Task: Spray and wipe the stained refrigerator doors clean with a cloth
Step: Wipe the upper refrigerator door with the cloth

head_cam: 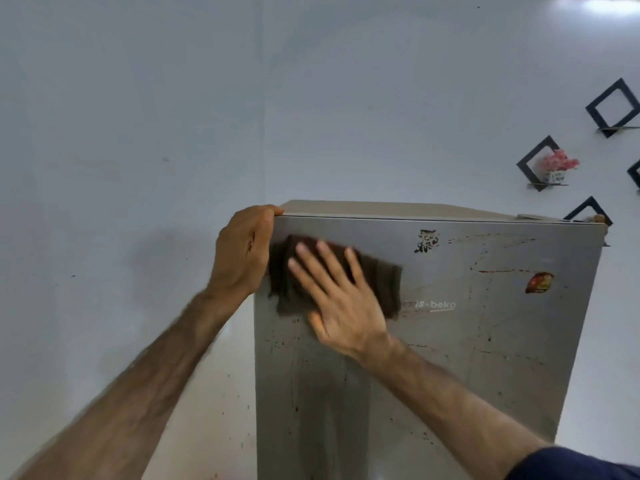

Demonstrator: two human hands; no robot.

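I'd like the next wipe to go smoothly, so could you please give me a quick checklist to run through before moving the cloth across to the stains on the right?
1. Cloth flat on the fridge door: ok, the right hand presses it with straight fingers.
2. Fridge steadied: ok, the left hand grips the door's top left corner.
3. Stains left on the right: not ok, red streaks and specks show.
4. Path: not ok, a red sticker and a black sticker sit there.
5. Door wet with spray: cannot tell.
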